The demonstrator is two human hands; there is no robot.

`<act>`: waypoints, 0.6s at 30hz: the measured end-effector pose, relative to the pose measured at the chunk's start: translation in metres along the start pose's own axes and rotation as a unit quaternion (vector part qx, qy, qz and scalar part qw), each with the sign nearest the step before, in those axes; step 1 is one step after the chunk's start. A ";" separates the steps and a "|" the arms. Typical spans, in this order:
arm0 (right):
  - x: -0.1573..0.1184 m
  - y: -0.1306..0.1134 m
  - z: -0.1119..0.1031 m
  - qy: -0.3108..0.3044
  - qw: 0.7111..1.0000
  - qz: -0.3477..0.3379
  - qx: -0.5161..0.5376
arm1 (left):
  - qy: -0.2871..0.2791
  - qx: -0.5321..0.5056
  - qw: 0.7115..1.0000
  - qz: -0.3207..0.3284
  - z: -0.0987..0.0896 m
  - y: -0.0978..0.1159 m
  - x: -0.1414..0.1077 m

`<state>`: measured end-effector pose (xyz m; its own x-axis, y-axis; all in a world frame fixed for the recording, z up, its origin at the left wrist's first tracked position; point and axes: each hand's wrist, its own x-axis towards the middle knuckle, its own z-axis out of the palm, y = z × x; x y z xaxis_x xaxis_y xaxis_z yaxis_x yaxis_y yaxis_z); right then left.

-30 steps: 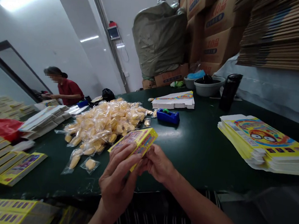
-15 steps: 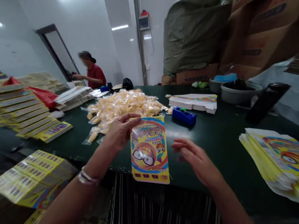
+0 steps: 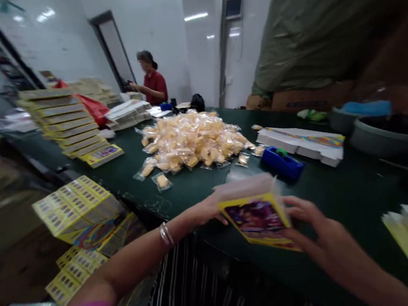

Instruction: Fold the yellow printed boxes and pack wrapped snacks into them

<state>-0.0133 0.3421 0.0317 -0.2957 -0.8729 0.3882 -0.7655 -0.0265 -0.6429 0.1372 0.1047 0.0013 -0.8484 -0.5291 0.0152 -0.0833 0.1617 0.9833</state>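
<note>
A yellow printed box (image 3: 255,215) is tilted between my hands over the table's front edge, its pale flap raised at the top. My left hand (image 3: 210,210) grips its left side, the fingertips partly hidden behind it. On the right side, my right hand (image 3: 314,228) holds the box with fingers against its edge. Beyond the box lies a heap of small wrapped beige pieces (image 3: 194,140). A blue tape dispenser (image 3: 282,164) with green tape stands behind my right hand.
Box stacks stand at left (image 3: 63,120) and below the table edge (image 3: 76,208). White flat cartons (image 3: 300,143) lie behind the dispenser, yellow-edged ones (image 3: 407,235) at far right. Grey basins (image 3: 393,137) stand back right. A person in red (image 3: 155,87) works across the table.
The box has been turned and tilted, so another printed face shows. My right hand has come onto it. The view has shifted, and the flat cartons at right are now mostly out of frame.
</note>
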 end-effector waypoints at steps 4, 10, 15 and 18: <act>0.026 0.067 -0.014 -0.076 0.962 0.203 0.164 | 0.185 0.170 0.968 0.025 -0.103 -0.015 0.004; 0.031 0.137 0.015 -0.039 0.975 0.219 0.006 | 0.316 0.318 0.894 0.010 -0.222 -0.030 0.007; 0.004 0.132 0.039 -0.050 0.972 0.102 -0.205 | 0.262 0.375 0.889 0.011 -0.191 -0.060 -0.021; 0.005 0.100 0.038 -0.092 0.962 0.113 -0.233 | 0.199 0.356 0.912 0.041 -0.157 -0.067 -0.029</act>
<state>-0.0689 0.3166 -0.0559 -0.4115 -0.9031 0.1224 -0.8789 0.3577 -0.3156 0.2494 -0.0216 -0.0369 -0.6220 -0.7287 0.2867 -0.4676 0.6393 0.6104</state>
